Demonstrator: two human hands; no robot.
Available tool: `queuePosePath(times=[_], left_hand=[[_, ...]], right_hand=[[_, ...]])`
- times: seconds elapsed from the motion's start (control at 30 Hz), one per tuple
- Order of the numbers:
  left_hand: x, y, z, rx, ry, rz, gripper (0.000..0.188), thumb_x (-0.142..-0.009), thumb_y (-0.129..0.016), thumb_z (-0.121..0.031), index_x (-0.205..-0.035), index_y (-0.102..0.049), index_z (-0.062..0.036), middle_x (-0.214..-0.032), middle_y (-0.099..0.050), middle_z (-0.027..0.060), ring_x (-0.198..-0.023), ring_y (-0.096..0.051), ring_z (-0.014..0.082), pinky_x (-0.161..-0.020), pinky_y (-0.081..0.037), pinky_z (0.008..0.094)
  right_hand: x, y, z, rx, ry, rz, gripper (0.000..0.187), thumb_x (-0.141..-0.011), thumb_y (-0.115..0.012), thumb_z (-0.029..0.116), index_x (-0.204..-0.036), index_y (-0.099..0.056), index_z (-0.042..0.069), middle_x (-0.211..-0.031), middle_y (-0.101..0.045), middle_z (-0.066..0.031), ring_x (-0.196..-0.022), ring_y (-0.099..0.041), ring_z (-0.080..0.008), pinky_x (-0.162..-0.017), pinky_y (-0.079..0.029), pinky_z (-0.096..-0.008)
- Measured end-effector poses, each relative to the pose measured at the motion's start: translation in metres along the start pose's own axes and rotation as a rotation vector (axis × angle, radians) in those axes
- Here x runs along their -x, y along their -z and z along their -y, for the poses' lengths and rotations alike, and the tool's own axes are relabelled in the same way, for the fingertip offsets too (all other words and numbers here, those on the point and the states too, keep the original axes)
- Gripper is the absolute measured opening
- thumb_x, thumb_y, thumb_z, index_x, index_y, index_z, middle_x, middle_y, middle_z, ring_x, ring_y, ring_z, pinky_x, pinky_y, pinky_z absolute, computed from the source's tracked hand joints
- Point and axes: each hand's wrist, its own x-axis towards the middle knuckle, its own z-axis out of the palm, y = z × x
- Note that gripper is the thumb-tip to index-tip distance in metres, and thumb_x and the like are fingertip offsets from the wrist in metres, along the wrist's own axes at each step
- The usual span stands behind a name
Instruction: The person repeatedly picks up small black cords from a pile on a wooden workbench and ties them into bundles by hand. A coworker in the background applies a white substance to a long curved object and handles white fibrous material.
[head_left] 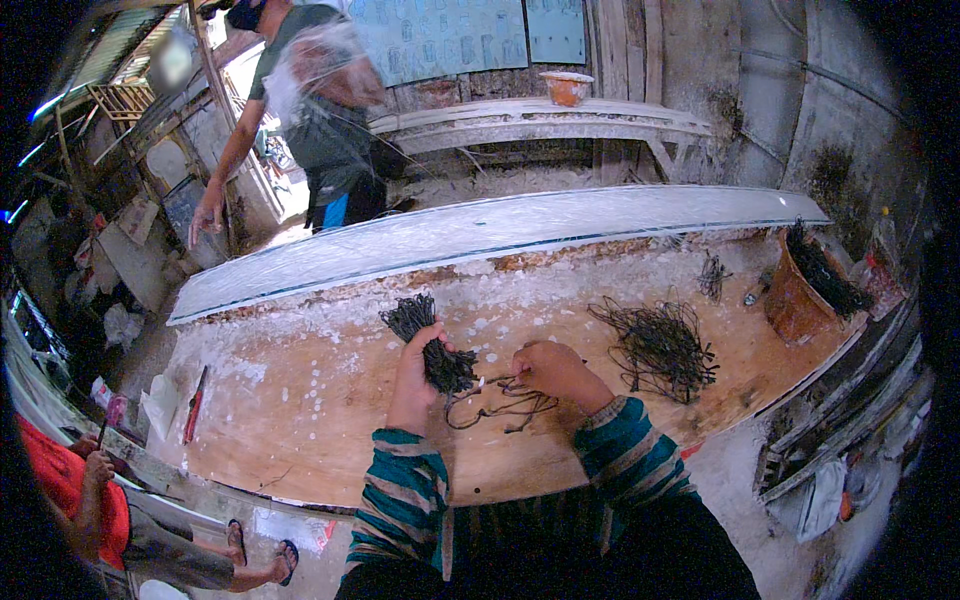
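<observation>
My left hand (412,372) is wrapped round a thick bundle of black cords (452,370), whose ends stick out above and below the fist. To its right, my right hand (562,372) is closed with the fingertips pinched on a thin black cord at the edge of the bundle. Several loose looped cords (518,410) lie on the wooden tabletop (320,440) just below and between the hands. A larger tangled pile of black cords (660,350) rests on the table to the right of my right hand.
An orange-brown bucket (800,300) filled with black cords stands at the table's right end. A red-handled cutting tool (194,415) lies at the left. Along the far side runs a white raised board (480,235). One person (320,110) stands beyond it; another (90,500) is at lower left.
</observation>
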Motion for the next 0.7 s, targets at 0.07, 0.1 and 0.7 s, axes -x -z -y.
queuePosePath(times=[0.07, 0.1, 0.7], left_hand=[[-0.006, 0.006, 0.003, 0.018, 0.036, 0.028, 0.027, -0.076, -0.065, -0.015, -0.099, -0.055, -0.0074, -0.067, -0.053, -0.0007, -0.062, -0.053, 0.0133, -0.060, -0.046, 0.0281], [-0.007, 0.006, 0.003, 0.027, 0.055, 0.043, 0.026, -0.076, -0.064, -0.015, -0.099, -0.055, -0.0074, -0.066, -0.053, -0.0008, -0.062, -0.053, 0.0131, -0.060, -0.046, 0.0280], [0.010, -0.014, 0.018, -0.045, 0.336, 0.113, 0.018, -0.077, -0.065, -0.015, -0.090, -0.057, -0.0061, -0.077, -0.059, 0.0037, -0.064, -0.057, 0.0141, -0.057, -0.049, 0.0280]], right_hand=[[-0.001, 0.001, 0.001, -0.018, 0.020, -0.026, 0.010, -0.068, -0.064, 0.010, -0.077, -0.062, 0.009, -0.077, -0.061, -0.0093, -0.077, -0.060, -0.0285, -0.065, -0.047, -0.0372], [-0.001, 0.003, 0.001, -0.061, 0.010, -0.054, 0.009, -0.069, -0.064, 0.010, -0.078, -0.062, 0.009, -0.077, -0.061, -0.0090, -0.075, -0.060, -0.0280, -0.064, -0.047, -0.0367], [0.000, 0.030, 0.023, -0.327, 0.311, -0.572, 0.017, -0.077, -0.060, -0.002, -0.092, -0.062, 0.005, -0.086, -0.061, -0.0084, -0.077, -0.059, -0.0199, -0.065, -0.048, -0.0272]])
